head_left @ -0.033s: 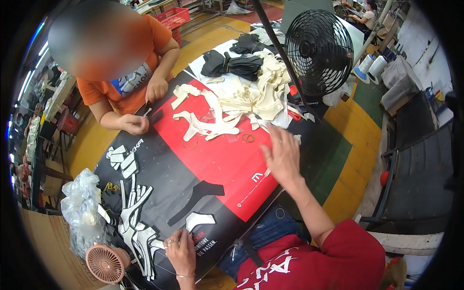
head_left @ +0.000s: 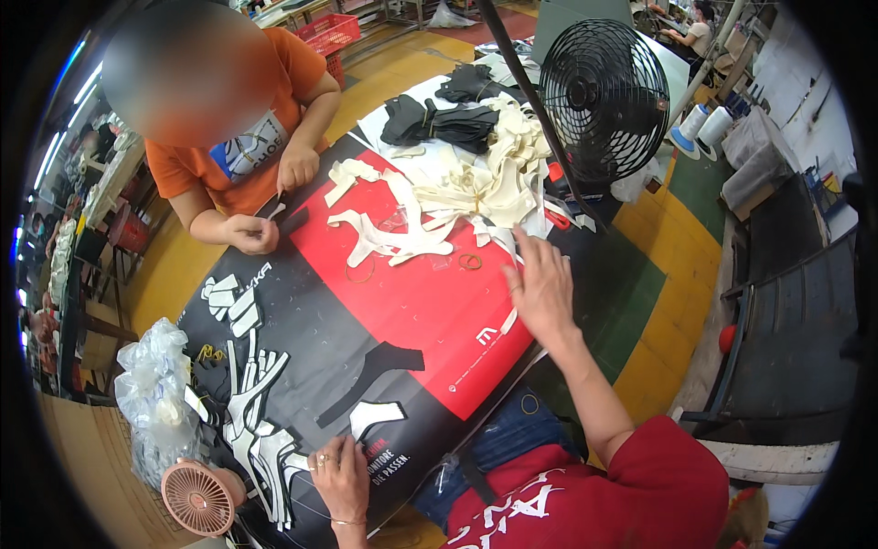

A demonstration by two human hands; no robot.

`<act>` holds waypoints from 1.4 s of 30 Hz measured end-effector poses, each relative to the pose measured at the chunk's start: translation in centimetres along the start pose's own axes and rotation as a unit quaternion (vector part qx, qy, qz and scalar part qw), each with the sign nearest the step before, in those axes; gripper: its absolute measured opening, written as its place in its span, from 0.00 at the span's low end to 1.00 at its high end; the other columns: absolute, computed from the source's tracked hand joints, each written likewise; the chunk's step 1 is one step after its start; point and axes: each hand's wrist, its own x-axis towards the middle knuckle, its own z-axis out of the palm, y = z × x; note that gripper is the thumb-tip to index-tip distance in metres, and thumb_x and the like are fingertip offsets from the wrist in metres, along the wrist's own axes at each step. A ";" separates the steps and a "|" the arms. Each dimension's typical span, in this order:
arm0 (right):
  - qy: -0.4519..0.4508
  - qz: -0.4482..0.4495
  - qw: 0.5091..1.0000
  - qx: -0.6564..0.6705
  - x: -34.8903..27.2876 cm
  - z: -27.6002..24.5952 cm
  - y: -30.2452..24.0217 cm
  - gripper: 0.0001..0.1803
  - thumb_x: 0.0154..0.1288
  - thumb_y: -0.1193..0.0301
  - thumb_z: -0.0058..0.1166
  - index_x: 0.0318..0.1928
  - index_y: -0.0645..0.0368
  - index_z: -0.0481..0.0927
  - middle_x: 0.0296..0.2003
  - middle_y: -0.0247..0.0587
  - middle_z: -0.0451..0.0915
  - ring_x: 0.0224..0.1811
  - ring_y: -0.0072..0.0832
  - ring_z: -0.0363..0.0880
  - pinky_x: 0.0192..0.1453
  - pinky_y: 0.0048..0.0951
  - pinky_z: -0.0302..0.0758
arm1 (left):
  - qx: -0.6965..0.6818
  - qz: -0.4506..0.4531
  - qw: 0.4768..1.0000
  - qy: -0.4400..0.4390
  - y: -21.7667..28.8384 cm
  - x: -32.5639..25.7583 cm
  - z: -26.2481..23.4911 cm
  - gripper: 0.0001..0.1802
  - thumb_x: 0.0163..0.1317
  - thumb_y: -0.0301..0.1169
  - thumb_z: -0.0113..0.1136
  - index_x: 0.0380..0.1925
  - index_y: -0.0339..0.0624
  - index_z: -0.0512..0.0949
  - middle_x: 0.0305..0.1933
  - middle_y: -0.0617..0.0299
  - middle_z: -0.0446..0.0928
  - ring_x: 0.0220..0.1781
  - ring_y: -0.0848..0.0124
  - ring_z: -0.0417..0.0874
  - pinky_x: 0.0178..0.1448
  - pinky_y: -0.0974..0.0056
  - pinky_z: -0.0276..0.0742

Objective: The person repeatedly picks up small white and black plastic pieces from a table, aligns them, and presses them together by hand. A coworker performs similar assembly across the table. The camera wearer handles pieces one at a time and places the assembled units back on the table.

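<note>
My left hand [head_left: 340, 478] rests low on the table, its bent fingers close together at the lower end of a curved white cut piece with a black border [head_left: 375, 416]. Just above that lies a larger black curved piece [head_left: 373, 377]. Over the right edge of the red area, my right hand [head_left: 546, 288] is open, fingers stretched out and apart. Its fingertips are nearest to the cream cut pieces [head_left: 498, 197] heaped at the far side. Left of my left hand, several white-and-black pieces [head_left: 261, 439] lie in a loose pile.
A co-worker in an orange shirt [head_left: 293, 78] holds a small dark piece across the table. A black fan [head_left: 604, 101] stands at the far right, a small pink fan [head_left: 199, 499] at the near left beside a plastic bag [head_left: 155, 393]. Bundled black pieces [head_left: 439, 123] lie at the back.
My right hand has shifted slightly to the right, away from the red area. My left hand has barely moved.
</note>
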 end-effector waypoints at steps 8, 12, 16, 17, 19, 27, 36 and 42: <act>-0.097 0.207 0.828 0.512 1.0 -2.2 2.9 0.27 0.68 0.80 0.55 0.67 0.65 0.70 0.37 0.39 0.84 0.35 0.21 0.80 0.40 0.23 0.75 | 0.272 -0.079 0.942 0.177 -4.8 0.4 -5.0 0.13 0.65 0.24 0.62 0.50 0.35 0.83 0.57 0.49 0.80 0.59 0.51 0.79 0.64 0.50 0.68; -0.124 0.199 0.721 0.652 -1.1 -3.5 -0.1 0.29 0.68 0.83 0.55 0.69 0.66 0.67 0.38 0.35 0.83 0.38 0.17 0.79 0.44 0.19 0.75 | 0.081 -0.172 0.961 0.201 -2.3 2.7 -5.7 0.22 0.69 0.26 0.59 0.62 0.30 0.75 0.60 0.44 0.78 0.68 0.48 0.74 0.73 0.48 0.62; -0.156 0.074 0.739 0.651 -5.3 -3.3 -5.1 0.32 0.69 0.83 0.56 0.71 0.65 0.63 0.37 0.36 0.83 0.38 0.19 0.80 0.48 0.21 0.76 | -0.469 -0.309 0.827 -0.010 6.0 4.3 -2.9 0.26 0.73 0.44 0.53 0.59 0.34 0.78 0.56 0.51 0.81 0.63 0.60 0.78 0.69 0.55 0.68; -0.164 0.033 0.754 0.635 -6.3 -3.3 -6.1 0.32 0.69 0.82 0.57 0.71 0.65 0.63 0.37 0.37 0.83 0.38 0.20 0.81 0.48 0.22 0.77 | -0.498 -0.230 0.834 -0.057 6.8 5.5 -1.9 0.29 0.71 0.46 0.57 0.60 0.34 0.78 0.56 0.52 0.81 0.62 0.62 0.79 0.68 0.57 0.69; -0.197 0.021 0.735 0.648 -7.9 -3.4 -7.8 0.32 0.69 0.81 0.58 0.71 0.66 0.63 0.38 0.38 0.83 0.39 0.21 0.82 0.47 0.23 0.78 | -0.585 -0.185 0.790 -0.018 9.1 7.0 -0.1 0.27 0.66 0.37 0.66 0.60 0.32 0.77 0.56 0.52 0.80 0.60 0.65 0.80 0.66 0.60 0.71; -0.240 0.037 0.746 0.620 -7.0 -3.4 -8.4 0.53 0.54 0.55 0.78 0.73 0.64 0.62 0.53 0.42 0.80 0.54 0.25 0.79 0.55 0.28 0.74 | -0.637 -0.273 0.720 -0.025 8.8 7.1 -1.2 0.10 0.70 0.29 0.64 0.40 0.30 0.84 0.33 0.63 0.84 0.35 0.80 0.79 0.41 0.72 0.75; -0.311 0.024 0.740 0.596 -7.0 -2.4 -9.3 0.20 0.65 0.76 0.67 0.56 0.64 0.78 0.31 0.34 0.84 0.35 0.17 0.80 0.44 0.22 0.77 | -0.591 -0.329 0.735 -0.041 8.3 6.1 -1.8 0.10 0.71 0.28 0.62 0.40 0.29 0.83 0.24 0.64 0.82 0.24 0.84 0.78 0.27 0.75 0.68; -0.219 0.006 0.835 0.506 -8.1 -1.4 -9.4 0.15 0.66 0.77 0.66 0.51 0.63 0.78 0.28 0.35 0.82 0.33 0.18 0.80 0.41 0.22 0.77 | -0.621 -0.350 0.690 -0.127 6.4 7.0 -1.4 0.11 0.69 0.27 0.65 0.45 0.30 0.82 0.30 0.63 0.82 0.24 0.86 0.74 0.27 0.77 0.66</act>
